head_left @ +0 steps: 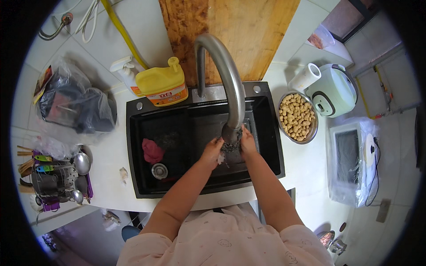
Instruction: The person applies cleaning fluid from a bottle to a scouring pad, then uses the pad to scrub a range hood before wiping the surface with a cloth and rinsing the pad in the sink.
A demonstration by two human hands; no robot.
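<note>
Both hands are over the right part of a black kitchen sink (133,159), under the head of an arched metal faucet (238,89). My left hand (212,153) is on the left of the faucet head, with a small pale, wet-looking piece at its fingers. On the other side is my right hand (248,142), its fingers curled inward. Between the hands shows a dark, mesh-like thing (231,146), largely hidden by the faucet head; what it is and how each hand grips it cannot be told. A red cloth (153,151) and a metal drain strainer (159,171) lie at the sink's left.
Behind the sink stand a yellow detergent jug (163,81), a spray bottle (128,74) and a wooden board (239,40). To the right are a metal bowl of peanuts (297,117) and a rice cooker (332,91). A utensil rack (53,179) stands left.
</note>
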